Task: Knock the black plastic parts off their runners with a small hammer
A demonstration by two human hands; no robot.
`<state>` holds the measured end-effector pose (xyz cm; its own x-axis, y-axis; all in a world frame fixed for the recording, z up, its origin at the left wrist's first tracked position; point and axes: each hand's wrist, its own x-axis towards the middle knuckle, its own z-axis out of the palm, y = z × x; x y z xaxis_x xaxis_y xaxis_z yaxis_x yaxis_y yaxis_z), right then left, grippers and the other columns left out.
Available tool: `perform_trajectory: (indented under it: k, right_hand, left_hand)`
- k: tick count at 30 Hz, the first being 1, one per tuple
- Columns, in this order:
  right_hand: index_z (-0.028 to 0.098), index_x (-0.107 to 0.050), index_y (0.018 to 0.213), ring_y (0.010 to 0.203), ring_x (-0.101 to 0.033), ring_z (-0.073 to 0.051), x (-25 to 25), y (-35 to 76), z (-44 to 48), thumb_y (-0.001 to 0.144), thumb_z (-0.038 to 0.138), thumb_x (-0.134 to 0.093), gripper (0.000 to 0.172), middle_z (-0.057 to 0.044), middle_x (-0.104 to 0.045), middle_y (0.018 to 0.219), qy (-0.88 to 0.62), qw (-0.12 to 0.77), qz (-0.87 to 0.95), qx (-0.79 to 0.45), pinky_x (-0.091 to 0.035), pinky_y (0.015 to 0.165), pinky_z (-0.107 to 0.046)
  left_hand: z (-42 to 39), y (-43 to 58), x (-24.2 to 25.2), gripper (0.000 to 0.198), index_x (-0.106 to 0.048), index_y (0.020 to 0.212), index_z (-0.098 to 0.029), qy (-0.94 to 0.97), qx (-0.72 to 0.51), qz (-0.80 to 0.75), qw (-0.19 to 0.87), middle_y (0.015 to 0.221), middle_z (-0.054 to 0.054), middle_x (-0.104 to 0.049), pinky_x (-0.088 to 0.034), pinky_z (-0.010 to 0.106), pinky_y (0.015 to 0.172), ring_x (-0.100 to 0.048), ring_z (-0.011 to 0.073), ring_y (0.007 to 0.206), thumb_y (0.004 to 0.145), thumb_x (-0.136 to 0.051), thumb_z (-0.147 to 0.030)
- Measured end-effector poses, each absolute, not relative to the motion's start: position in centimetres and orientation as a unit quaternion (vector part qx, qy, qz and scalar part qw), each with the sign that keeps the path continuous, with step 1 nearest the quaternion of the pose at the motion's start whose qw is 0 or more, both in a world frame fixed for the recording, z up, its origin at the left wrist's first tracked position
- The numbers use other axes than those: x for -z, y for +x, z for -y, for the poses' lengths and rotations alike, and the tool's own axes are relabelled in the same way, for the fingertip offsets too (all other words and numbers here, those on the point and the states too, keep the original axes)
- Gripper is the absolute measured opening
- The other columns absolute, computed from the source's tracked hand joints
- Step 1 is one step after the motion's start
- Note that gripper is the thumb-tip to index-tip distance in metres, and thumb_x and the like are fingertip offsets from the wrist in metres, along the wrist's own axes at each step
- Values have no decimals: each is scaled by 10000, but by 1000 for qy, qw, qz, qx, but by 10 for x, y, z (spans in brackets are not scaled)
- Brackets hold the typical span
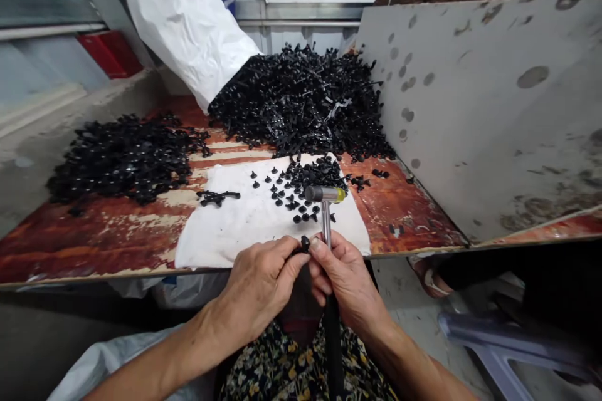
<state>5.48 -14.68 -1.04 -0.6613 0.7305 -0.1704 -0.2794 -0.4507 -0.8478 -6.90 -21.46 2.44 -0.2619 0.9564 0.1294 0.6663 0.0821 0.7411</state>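
Between the thumb and fingers of my left hand (261,279) is a small black plastic part (305,243), held just past the table's front edge. My right hand (348,282) is closed around a small mallet (324,195) with a grey and yellow head, a metal shank and a black handle. Its thumb and forefinger also meet the black part. Under the mallet head, small black stemmed caps (314,174) lie clustered and scattered on a white cloth (216,232). A branched black piece (218,197) rests on the cloth's left side.
A large heap of black plastic parts (301,100) spills from a white sack (183,19) at the back. Another pile (125,160) lies left on the worn red table (108,235). A grey spotted panel (489,113) borders the right side. A plastic stool (498,338) stands lower right.
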Motion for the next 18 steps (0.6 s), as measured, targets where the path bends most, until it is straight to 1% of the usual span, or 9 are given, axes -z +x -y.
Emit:
perform_trajectory:
  k: [2, 4, 7, 9, 13, 18]
  right_hand:
    - [196, -499, 790, 344, -295, -8, 11, 57, 144, 796, 529, -712, 396, 116, -477, 524, -267, 317, 436, -799, -371, 305, -123]
    - [192, -519, 807, 359, -314, -8, 12, 60, 142, 823, 533, -682, 379, 102, -500, 568, -267, 321, 447, -791, -369, 314, -121]
    - [203, -564, 949, 369, -317, -12, 15, 67, 139, 834, 520, -677, 356, 105, -497, 593, -278, 340, 434, -786, -365, 325, -119]
    - [217, -563, 999, 367, -309, -16, 18, 73, 137, 824, 507, -694, 363, 109, -492, 590, -291, 362, 420, -780, -364, 325, -125]
    - [219, -567, 976, 365, -310, -20, 24, 85, 132, 818, 490, -708, 344, 105, -499, 578, -313, 383, 412, -765, -364, 322, -134]
    - [213, -575, 975, 365, -313, -18, 29, 92, 132, 832, 488, -695, 332, 100, -500, 576, -323, 375, 406, -769, -368, 330, -138]
  left_hand:
    - [208, -74, -31, 229, -611, 629, -211, 565, -352, -703, 250, 559, 0, -587, -342, 243, 551, -482, 128, 517, 840, -585, -296]
    - [199, -82, -35, 260, -611, 625, -198, 537, -353, -688, 337, 561, 6, -604, -328, 229, 511, -466, 118, 494, 842, -570, -336]
    - [188, -96, -32, 310, -606, 636, -173, 445, -381, -672, 453, 590, 29, -656, -264, 210, 428, -396, 84, 422, 810, -600, -430]
    - [182, -104, -27, 343, -596, 631, -156, 392, -406, -673, 478, 590, 41, -664, -213, 196, 399, -350, 58, 390, 769, -645, -466]
    - [175, -113, -18, 396, -607, 627, -122, 342, -426, -663, 512, 613, 66, -677, -144, 178, 380, -330, 23, 357, 712, -712, -495]
    - [168, -115, -19, 410, -580, 584, -125, 292, -421, -655, 556, 582, 65, -667, -112, 185, 363, -311, 11, 312, 631, -793, -472]
